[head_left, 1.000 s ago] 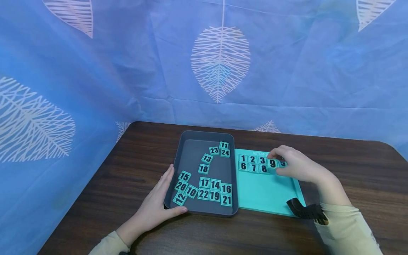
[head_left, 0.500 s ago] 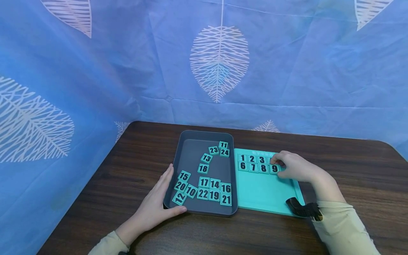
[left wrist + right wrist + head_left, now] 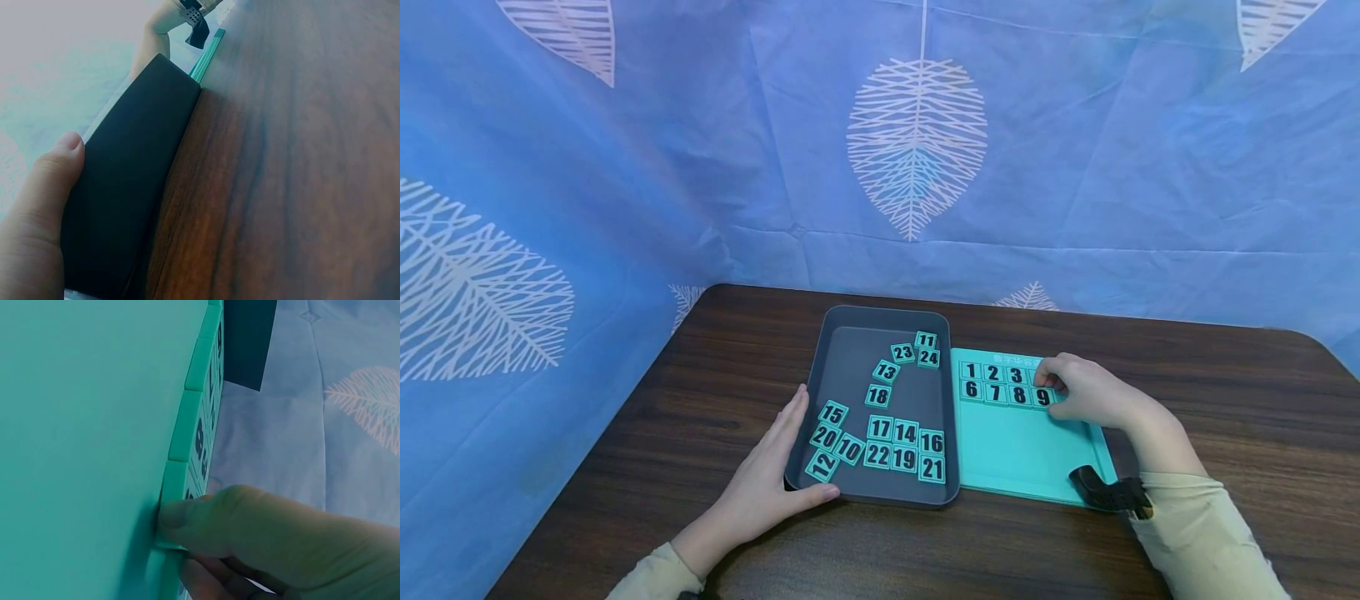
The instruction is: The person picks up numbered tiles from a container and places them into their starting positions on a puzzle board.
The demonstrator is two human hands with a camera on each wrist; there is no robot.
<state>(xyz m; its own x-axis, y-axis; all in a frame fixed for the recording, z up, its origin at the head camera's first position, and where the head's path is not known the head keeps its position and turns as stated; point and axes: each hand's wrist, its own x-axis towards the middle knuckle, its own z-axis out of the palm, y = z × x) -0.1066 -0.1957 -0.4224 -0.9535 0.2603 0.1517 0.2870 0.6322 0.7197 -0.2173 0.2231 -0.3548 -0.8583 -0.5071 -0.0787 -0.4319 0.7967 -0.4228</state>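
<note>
My right hand is over the turquoise board, its thumb and fingers holding the number tile marked 9. In the right wrist view the thumb presses the side of that tile, which sits in line with the 8 tile. Tiles 1, 2 and 3 form the row behind; the hand hides what follows them. My left hand rests against the near left corner of the dark grey tray, with straight fingers along its left side and the thumb at its front wall.
Several loose number tiles lie in the tray, among them 17, 18 and 10. Tray and board stand side by side on a dark wooden table. Behind hangs a blue cloth with white leaf patterns.
The 9 tile has come down and right into the row beside the 8, then shifted slightly left against it. My right hand moved with it. The left hand and tray stay put.
</note>
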